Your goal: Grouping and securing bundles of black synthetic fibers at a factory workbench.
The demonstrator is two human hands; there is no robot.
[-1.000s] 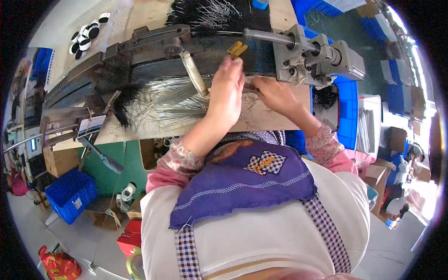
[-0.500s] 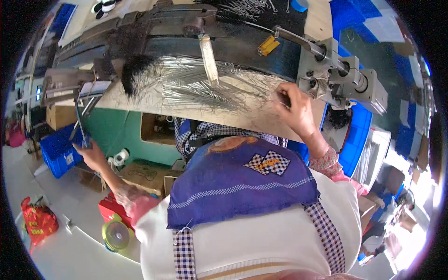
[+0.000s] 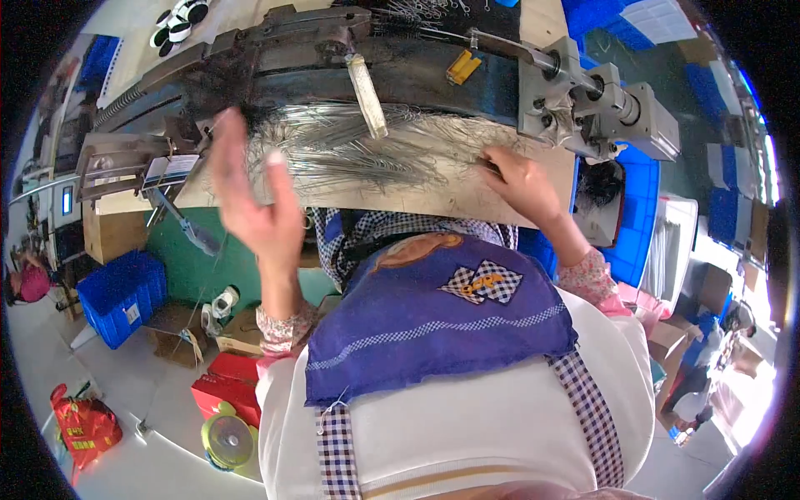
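A heap of thin silvery wires (image 3: 367, 150) lies spread on a wooden bench top (image 3: 450, 200) in front of a dark curved machine (image 3: 333, 58). My left hand (image 3: 250, 187) is raised in front of the left end of the heap, fingers apart and holding nothing. My right hand (image 3: 517, 179) rests on the right end of the wires, with its fingers curled on some strands. A pale flat bar (image 3: 367, 83) slants down from the machine over the heap. A blue checked apron (image 3: 433, 317) covers my front.
A grey metal cylinder unit (image 3: 600, 100) sticks out at the machine's right end, with a yellow tag (image 3: 462, 67) to its left. Blue crates stand at left (image 3: 121, 296) and right (image 3: 637, 208). Cardboard boxes, a red box (image 3: 229, 392) and a red bag (image 3: 83, 425) lie on the floor.
My left hand has come up from the floor at lower left to the left end of the wire heap. My right hand stays on the wires' right end.
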